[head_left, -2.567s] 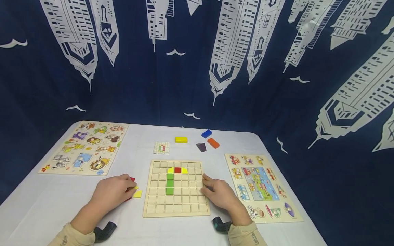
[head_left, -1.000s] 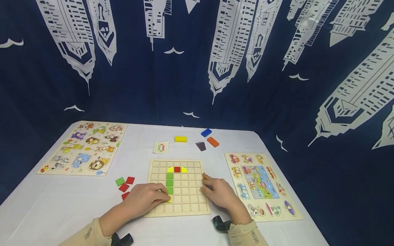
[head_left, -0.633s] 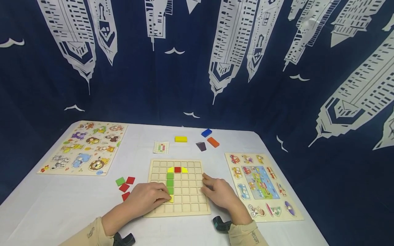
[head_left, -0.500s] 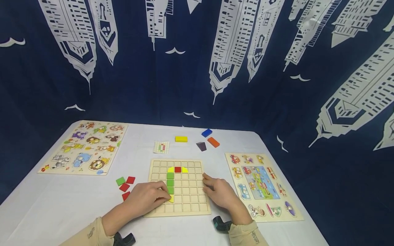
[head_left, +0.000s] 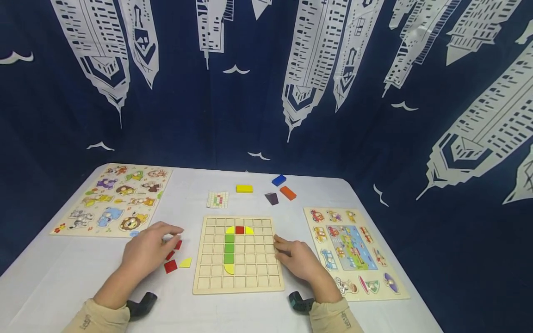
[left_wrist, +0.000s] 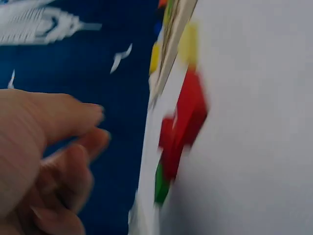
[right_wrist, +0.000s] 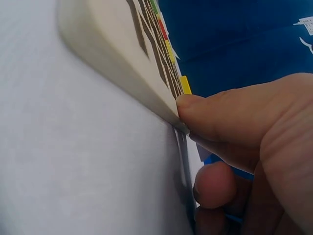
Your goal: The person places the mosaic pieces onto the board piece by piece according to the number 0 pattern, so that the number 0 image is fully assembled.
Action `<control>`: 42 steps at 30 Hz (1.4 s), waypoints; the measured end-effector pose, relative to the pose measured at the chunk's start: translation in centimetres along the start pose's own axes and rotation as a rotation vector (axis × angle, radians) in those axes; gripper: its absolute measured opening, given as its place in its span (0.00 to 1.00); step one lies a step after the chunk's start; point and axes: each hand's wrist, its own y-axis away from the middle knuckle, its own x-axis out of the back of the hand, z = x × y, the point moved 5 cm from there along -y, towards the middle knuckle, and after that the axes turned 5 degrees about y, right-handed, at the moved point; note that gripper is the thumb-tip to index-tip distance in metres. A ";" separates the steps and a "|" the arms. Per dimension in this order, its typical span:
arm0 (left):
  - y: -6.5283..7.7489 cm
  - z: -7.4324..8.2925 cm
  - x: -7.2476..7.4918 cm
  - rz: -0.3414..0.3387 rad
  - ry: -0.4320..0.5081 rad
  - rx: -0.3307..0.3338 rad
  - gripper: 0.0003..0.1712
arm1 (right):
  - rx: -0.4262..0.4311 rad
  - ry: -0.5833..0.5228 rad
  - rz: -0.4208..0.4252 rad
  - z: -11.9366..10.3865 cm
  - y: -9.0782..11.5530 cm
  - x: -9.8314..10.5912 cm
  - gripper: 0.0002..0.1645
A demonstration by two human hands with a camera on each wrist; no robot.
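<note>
My left hand (head_left: 147, 245) hovers over loose tiles, fingers loosely bent and holding nothing. Below it lie red square tiles (head_left: 170, 266) and a yellow quarter-round tile (head_left: 185, 262). A green tile (left_wrist: 160, 183), hidden by the hand in the head view, shows blurred in the left wrist view. The wooden grid board (head_left: 254, 280) bears a red square (head_left: 239, 230) between two yellow quarter-rounds, a column of green squares (head_left: 229, 248), and a yellow quarter-round (head_left: 229, 268) below them. My right hand (head_left: 300, 261) grips the board's right edge, its thumb (right_wrist: 195, 108) on the rim.
Behind the board lie a small pattern card (head_left: 218, 200), a yellow block (head_left: 244, 188), a blue block (head_left: 279, 180), an orange block (head_left: 288, 193) and a dark wedge (head_left: 272, 199). An animal puzzle (head_left: 112, 199) stands left, a vehicle puzzle (head_left: 354, 254) right.
My left hand has let go of the yellow quarter-round tile in the cell below the green column and moved back left over the loose tiles. My right hand stays at the board's edge.
</note>
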 end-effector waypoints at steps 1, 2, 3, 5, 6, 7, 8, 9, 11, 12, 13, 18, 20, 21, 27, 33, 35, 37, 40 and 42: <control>0.0 -1.0 0.5 -0.024 -0.011 0.047 0.16 | -0.001 0.000 0.001 0.1 0.0 0.0 0.22; 0.0 -2.0 0.9 -0.046 -0.021 0.089 0.17 | -0.001 -0.002 0.002 0.1 0.0 0.0 0.22; 0.1 -2.8 1.2 -0.069 -0.029 0.124 0.19 | -0.008 -0.010 0.003 0.2 0.0 0.1 0.21; 0.1 -4.3 1.6 -0.109 -0.025 0.181 0.20 | -0.009 -0.011 0.005 0.3 0.0 0.0 0.21; 0.1 -4.8 1.6 -0.125 -0.020 0.204 0.21 | -0.013 -0.012 0.007 0.3 0.0 0.1 0.21; 0.1 -5.3 1.7 -0.133 -0.015 0.219 0.21 | -0.018 -0.015 0.010 0.3 0.0 0.1 0.21; 0.0 -5.6 1.6 -0.140 -0.009 0.234 0.21 | -0.024 -0.017 0.013 0.4 0.0 0.1 0.21; 0.0 -5.9 1.5 -0.150 0.000 0.248 0.21 | -0.030 -0.015 0.016 0.4 0.0 0.1 0.21; -0.1 -6.1 1.2 -0.167 0.013 0.265 0.21 | -0.037 -0.014 0.020 0.5 0.0 0.2 0.21; -0.1 -6.2 1.0 -0.172 0.016 0.269 0.20 | -0.042 -0.016 0.020 0.5 0.0 0.2 0.21; -0.1 -6.2 0.9 -0.177 0.018 0.273 0.20 | -0.042 -0.015 0.021 0.5 0.0 0.2 0.21; 0.1 -6.2 0.8 -0.175 0.026 0.282 0.17 | -0.032 -0.017 0.023 0.5 -0.1 0.1 0.21; 0.1 -6.1 0.8 -0.171 0.030 0.283 0.17 | -0.029 -0.015 0.024 0.5 -0.1 0.1 0.21; 0.2 -6.1 0.9 -0.167 0.034 0.285 0.16 | -0.029 -0.015 0.025 0.5 -0.1 0.0 0.21; 0.2 -5.7 1.2 -0.124 0.065 0.283 0.13 | -0.031 -0.017 0.025 0.5 -0.1 0.1 0.21; -0.1 -4.7 1.2 -0.056 0.097 0.243 0.10 | -0.029 -0.015 0.024 0.3 0.0 0.2 0.21; -0.2 -3.7 0.9 -0.062 0.137 0.225 0.10 | -0.024 -0.016 0.024 0.2 0.0 0.3 0.21; -0.2 -2.4 0.2 -0.089 0.200 0.210 0.09 | -0.023 -0.021 0.021 0.2 0.0 0.3 0.21; -0.1 0.5 -1.2 -0.155 0.298 0.188 0.07 | -0.025 -0.026 0.021 0.1 0.0 0.3 0.21; 0.1 2.5 -2.3 -0.203 0.339 0.167 0.05 | -0.030 -0.026 0.019 0.1 0.0 0.2 0.21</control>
